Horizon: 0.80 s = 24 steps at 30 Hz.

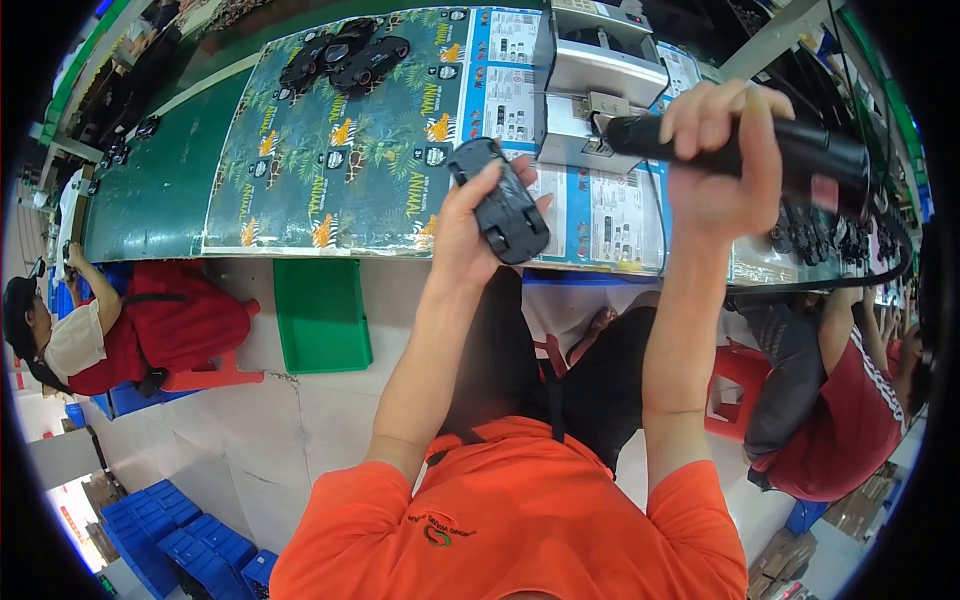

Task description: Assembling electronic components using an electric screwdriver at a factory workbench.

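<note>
My left hand (468, 220) is closed round a flat black plastic part (510, 222), which looks like a toy car chassis, with moulded hollows on its upper face. It is held above the table's near edge. My right hand (725, 150) grips a thick black electric screwdriver (815, 150) by its body, lying nearly level with its narrow end to the left. That end is at the front of a silver metal box (570, 135), which looks like a screw feeder. From these frames I cannot tell whether the tip touches it.
Several black toy car parts (345, 55) lie at the back of the printed table covering (330, 150). More black parts (800, 235) lie at the right. A black cable (820, 285) curves below the screwdriver. A green crate (320, 315) stands on the floor. Seated people work at left and right.
</note>
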### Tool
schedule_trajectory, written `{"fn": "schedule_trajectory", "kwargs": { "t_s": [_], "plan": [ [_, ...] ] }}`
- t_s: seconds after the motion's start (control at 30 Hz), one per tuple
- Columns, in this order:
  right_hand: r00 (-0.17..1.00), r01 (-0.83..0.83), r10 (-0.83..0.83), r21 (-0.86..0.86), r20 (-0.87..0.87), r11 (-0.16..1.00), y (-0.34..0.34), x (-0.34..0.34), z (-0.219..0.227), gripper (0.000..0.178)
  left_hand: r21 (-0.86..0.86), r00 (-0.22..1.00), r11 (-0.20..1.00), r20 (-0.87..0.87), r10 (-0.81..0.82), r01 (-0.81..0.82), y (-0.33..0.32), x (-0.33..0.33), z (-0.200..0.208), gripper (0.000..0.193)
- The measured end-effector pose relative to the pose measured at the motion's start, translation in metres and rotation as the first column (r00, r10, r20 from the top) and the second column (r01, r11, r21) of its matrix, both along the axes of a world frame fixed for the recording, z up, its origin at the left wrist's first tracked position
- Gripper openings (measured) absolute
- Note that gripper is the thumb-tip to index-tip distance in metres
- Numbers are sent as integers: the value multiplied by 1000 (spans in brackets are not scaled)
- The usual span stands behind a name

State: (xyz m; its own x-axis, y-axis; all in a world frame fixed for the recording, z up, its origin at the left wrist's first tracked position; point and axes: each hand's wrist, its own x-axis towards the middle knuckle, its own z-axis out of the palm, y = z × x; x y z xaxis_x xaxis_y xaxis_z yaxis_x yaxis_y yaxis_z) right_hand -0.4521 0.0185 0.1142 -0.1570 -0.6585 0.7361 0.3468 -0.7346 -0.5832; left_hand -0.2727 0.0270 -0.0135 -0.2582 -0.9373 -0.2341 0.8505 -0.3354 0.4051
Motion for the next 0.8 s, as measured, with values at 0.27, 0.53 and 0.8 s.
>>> {"fn": "schedule_trajectory", "kwargs": {
  "t_s": [0.27, 0.53, 0.8],
  "plan": [
    [982, 191, -191, 19, -7, 981, -33, -14, -10, 9, -172, 992, 982, 113, -64, 82, 6, -7, -3, 55],
    [928, 283, -207, 226, -308, 932, -32, 8, 13, 19, -159, 984, 986, 176, -27, 55, 4, -4, -11, 66],
    [978, -201, 179, 285, 103, 937, 35, 2, -24, 13, -147, 979, 988, 203, -13, 44, 1, -8, -5, 56]
  ]
}}
